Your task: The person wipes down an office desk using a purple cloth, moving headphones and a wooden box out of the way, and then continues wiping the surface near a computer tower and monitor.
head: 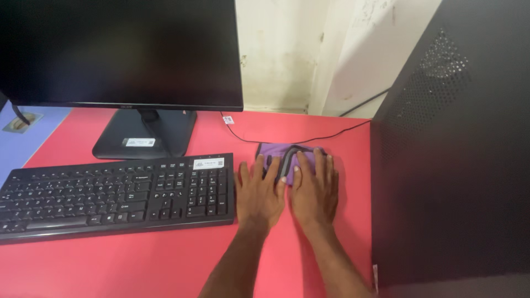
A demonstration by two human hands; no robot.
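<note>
**Two flat hands on a purple cloth over a mouse**

A purple cloth (271,152), soft and slightly creased, lies on the smooth red table (138,265) just to the right of the keyboard (113,194). It is draped over part of a dark, rounded computer mouse (288,163), whose curved back shows through a gap in the fabric between the two hands. A thin black cable (287,140) runs from the mouse's far end across the table toward the back wall.

The left hand (258,194) rests palm down, fingers spread and straight, its fingertips on the cloth's near left part; it grips nothing. The right hand (316,190) lies beside it, touching it along the thumb side, also flat and open, with its fingers reaching over the cloth's right part and the mouse's side. Both wrists sit nearer the camera than the cloth, so the cloth lies just beyond the palms and under the fingers.

The keyboard is black, matte plastic, long and flat, with a number pad at its right end close to the left hand. Behind it stands a black monitor (121,52) with a dark glossy screen on a wedge-shaped stand. At the right rises a tall black computer case (458,165), its side panel perforated with fine holes. The wall (287,49) behind is pale and stained.
</note>
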